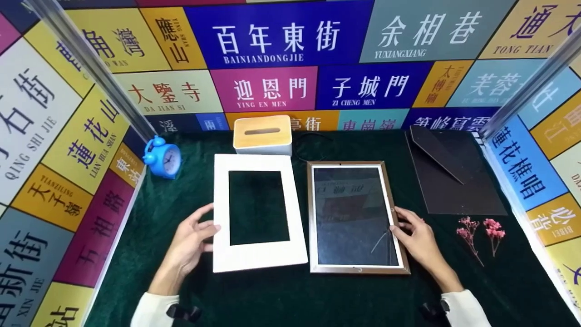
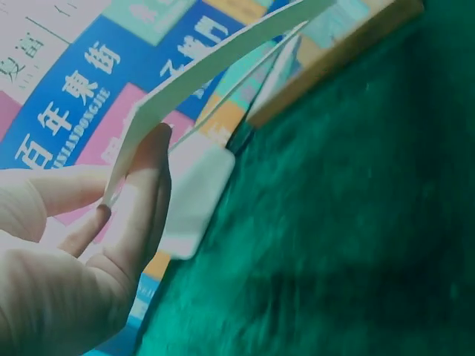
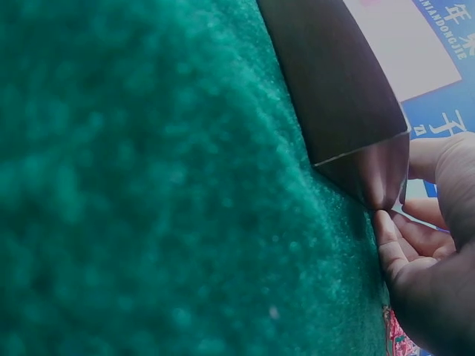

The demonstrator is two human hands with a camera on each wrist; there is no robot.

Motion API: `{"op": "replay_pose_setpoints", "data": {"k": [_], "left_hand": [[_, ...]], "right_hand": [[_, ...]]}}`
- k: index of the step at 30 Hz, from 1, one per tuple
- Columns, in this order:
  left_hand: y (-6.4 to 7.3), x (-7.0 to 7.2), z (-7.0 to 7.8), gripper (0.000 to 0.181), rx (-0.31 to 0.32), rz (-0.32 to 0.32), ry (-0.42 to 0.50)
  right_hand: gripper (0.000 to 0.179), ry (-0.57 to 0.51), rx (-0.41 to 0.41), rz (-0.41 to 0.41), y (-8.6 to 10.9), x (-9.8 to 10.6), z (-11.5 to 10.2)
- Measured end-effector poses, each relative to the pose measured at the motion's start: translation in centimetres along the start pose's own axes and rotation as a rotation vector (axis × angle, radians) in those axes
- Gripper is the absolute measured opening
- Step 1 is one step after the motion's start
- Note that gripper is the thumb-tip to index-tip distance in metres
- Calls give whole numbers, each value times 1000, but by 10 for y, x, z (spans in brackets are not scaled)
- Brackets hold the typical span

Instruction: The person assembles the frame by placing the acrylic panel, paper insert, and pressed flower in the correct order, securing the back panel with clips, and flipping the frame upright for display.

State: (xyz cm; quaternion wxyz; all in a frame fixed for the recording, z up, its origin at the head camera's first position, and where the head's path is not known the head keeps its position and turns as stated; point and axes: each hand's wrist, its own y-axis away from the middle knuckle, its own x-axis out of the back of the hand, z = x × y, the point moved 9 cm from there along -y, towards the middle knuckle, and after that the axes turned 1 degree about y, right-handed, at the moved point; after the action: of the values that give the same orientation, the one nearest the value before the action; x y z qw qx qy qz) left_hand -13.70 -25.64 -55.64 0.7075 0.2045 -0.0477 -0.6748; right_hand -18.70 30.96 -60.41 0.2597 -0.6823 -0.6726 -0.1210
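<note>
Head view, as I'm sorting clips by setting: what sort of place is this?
Probably a small staged booth for filming tabletop work, not a lived-in room: printed panels close in the back and sides, metal poles run along the corners, and green cloth covers the work surface.

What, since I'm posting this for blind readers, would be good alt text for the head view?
A person's left hand holds a white photo mat beside a brown picture frame, whose right edge the right hand grips, over dark green cloth. A tissue box and blue clock stand behind; a black board and pink flowers lie at right.
</note>
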Motion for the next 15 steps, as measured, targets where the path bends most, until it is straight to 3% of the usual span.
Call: {"op": "replay_pose_setpoints", "data": {"k": [7,15], "left_hand": [[-4,-30,-12,65,14,-2,96],[-18,-62,-30,66,26,-12,129]], "right_hand": [[53,22,7,13,1,2,1],[53,25,3,13,0,0,0]]}}
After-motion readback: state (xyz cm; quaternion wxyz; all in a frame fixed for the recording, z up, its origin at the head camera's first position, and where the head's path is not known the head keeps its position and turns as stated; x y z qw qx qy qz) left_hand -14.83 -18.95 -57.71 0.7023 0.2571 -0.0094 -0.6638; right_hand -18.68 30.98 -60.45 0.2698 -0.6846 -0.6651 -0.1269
